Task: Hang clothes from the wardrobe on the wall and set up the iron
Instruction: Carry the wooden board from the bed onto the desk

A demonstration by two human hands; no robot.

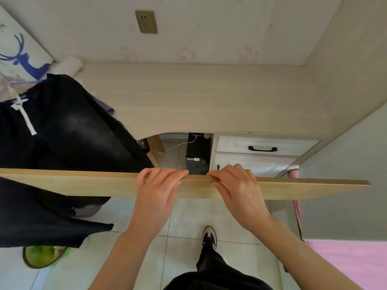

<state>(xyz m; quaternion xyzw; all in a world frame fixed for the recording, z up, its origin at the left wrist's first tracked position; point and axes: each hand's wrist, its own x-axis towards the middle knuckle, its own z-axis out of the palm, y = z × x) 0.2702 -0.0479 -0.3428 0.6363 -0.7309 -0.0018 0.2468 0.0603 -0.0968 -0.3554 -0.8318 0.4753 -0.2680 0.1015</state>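
A long pale wooden board [83, 185] runs across the view at waist height, edge-on to me. My left hand [157, 185] and my right hand [234, 185] hold it side by side near its middle, fingers curled over its far edge. Dark clothes with a white drawstring [62, 126] hang on the left, in front of a wall picture of a blue deer [23, 57]; their lower part drops behind and below the board. No iron is in view.
A light wooden desk [199, 97] stands beyond the board, with a wall socket [146, 21] above it. Under it are a black computer tower [198, 153] and white drawers [261, 147]. A pink bed [345, 262] is right, a green basin [44, 256] left, on the tiled floor.
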